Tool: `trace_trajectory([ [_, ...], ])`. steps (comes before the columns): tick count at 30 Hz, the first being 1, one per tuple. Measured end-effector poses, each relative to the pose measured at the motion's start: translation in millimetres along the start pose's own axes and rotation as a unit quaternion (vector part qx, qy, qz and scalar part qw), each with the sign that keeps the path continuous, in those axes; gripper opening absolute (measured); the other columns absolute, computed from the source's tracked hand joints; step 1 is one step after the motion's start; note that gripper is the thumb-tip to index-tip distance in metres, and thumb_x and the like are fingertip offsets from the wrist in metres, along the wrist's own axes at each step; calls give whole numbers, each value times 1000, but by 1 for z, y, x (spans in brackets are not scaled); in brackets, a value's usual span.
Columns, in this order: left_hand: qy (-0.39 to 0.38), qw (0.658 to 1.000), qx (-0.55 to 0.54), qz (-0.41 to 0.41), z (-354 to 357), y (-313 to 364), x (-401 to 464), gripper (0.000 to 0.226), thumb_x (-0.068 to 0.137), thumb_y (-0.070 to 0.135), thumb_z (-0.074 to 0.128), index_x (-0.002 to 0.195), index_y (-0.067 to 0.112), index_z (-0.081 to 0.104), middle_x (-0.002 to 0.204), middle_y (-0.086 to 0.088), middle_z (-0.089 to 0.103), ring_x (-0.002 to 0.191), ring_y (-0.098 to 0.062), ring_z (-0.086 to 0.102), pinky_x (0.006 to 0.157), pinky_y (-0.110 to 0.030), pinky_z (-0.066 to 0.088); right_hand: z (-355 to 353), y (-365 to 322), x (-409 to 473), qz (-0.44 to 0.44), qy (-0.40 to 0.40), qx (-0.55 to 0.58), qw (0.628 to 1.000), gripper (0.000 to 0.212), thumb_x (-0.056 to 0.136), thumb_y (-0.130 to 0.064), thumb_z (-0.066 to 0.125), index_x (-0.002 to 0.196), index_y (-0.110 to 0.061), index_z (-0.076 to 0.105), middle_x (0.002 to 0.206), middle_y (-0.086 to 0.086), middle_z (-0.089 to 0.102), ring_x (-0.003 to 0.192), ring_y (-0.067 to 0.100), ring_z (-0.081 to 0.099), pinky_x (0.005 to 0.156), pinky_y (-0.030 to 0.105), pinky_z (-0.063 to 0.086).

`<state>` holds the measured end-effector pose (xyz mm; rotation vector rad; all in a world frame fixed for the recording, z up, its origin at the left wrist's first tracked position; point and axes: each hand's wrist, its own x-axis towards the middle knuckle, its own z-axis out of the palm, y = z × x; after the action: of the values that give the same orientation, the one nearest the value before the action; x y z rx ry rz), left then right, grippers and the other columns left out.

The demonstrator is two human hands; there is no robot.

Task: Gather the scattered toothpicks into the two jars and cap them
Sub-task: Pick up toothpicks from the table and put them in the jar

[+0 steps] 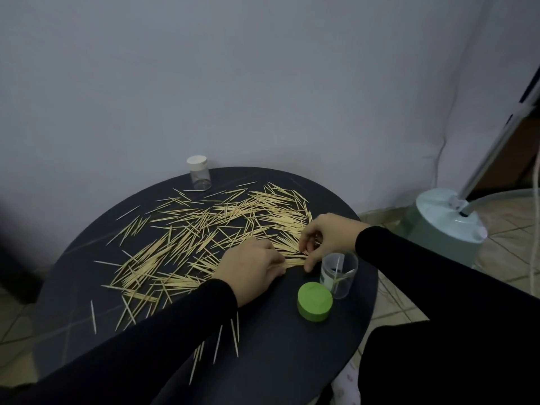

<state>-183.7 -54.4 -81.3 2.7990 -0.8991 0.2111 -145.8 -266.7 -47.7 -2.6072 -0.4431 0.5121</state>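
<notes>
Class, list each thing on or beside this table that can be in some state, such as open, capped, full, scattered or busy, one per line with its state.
Near jar: open, upright, a few toothpicks inside.
Green lid: off, lying on the table beside the near jar.
Far jar: capped with a white lid, upright, looks empty.
Toothpicks: mostly scattered over the table.
Left hand: on the toothpicks, gathering.
Right hand: pinching toothpicks; grip unclear.

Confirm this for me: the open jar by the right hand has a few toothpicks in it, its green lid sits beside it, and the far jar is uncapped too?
Not quite. In the head view the far jar wears a white cap. The rest stands.
</notes>
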Motion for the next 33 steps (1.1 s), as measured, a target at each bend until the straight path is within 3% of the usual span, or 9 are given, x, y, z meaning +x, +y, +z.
trace_trajectory([
  [3,11,1000,4,-9,0,1,0,33,93,50,47,116,34,64,111,13,58,108,-9,49,87,-29,45,1,-3,1,-4,-3,-8,1000,38,58,-38,89,89,-30,69,82,-9,68,82,8,63,73,27,52],
  [11,11,999,29,-27,-3,6,2,31,96,45,45,116,32,63,108,11,60,107,-12,51,87,-30,46,-3,1,-7,-29,27,-37,999,15,77,-26,78,90,-27,72,84,-16,64,85,2,58,72,17,42],
  [14,-3,999,31,-44,-4,8,5,30,96,45,45,115,32,64,109,8,61,109,-13,51,88,-32,47,-3,1,-7,-25,32,-66,997,15,81,-27,74,96,-25,74,89,-14,65,92,6,59,79,19,45],
  [22,-21,995,81,-48,-12,11,14,30,97,39,43,110,27,67,109,4,62,107,-18,53,84,-32,47,-4,-4,-5,-16,36,-153,987,15,83,-33,71,98,-30,72,94,-12,65,90,7,58,75,21,42],
  [33,24,995,65,-66,-5,9,6,31,100,39,39,114,26,63,111,6,57,106,-14,49,82,-29,45,-3,-5,-6,3,14,-133,991,14,89,-27,65,102,-23,68,93,-11,61,87,6,55,71,17,41],
])
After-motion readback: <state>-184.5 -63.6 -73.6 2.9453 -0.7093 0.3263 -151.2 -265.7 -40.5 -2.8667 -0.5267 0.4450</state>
